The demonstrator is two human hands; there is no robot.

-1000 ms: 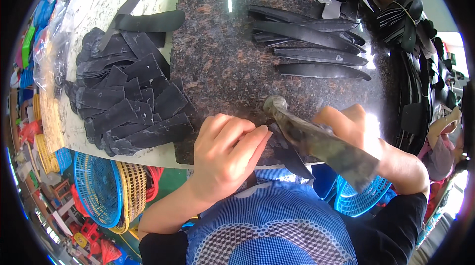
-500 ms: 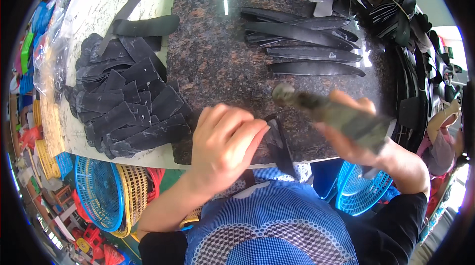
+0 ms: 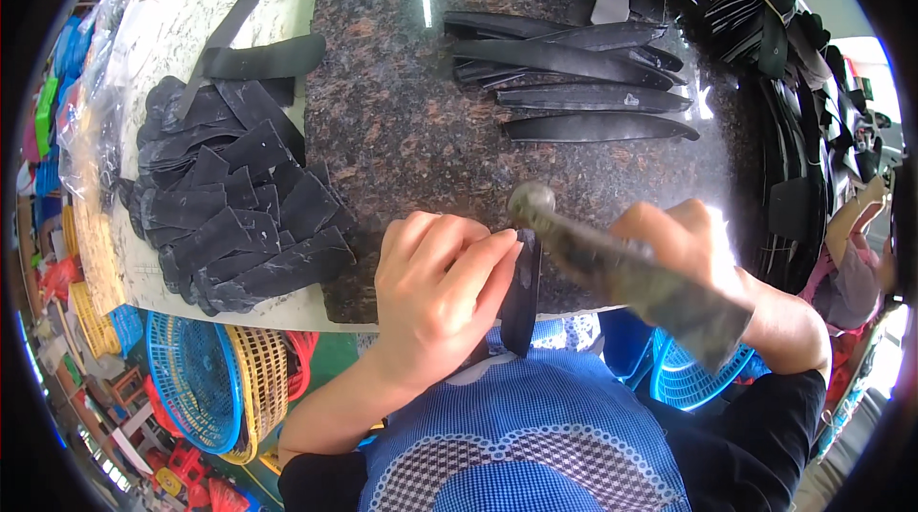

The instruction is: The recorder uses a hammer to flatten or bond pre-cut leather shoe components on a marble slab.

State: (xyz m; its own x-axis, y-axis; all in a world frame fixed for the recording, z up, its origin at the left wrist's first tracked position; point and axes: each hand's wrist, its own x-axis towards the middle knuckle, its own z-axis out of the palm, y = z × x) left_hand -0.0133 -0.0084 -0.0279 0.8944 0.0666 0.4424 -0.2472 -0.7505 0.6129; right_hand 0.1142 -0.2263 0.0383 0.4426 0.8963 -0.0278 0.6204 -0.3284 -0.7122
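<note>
Fingers (image 3: pixel 478 270) of the left hand (image 3: pixel 426 302) are bunched together and appear to pinch the far end of a black strip (image 3: pixel 521 306) (the thumb is out of sight beneath them). Going from the left, a pile of dark pieces (image 3: pixel 239 216) lies on a pale surface (image 3: pixel 273 0); next comes that hand, over the speckled tabletop (image 3: pixel 402 120), then the strip, its near end hanging past the edge toward the blue apron (image 3: pixel 535 407). A hammer (image 3: pixel 612 268) angles in, its round head near the strip's far end; contact cannot be told. To the right, the right hand (image 3: pixel 684 239) is curled around the hammer. The step in hand looks like tapping down the held end; the next move calls for a steady pinch, with fingertips clear of the blow.
</note>
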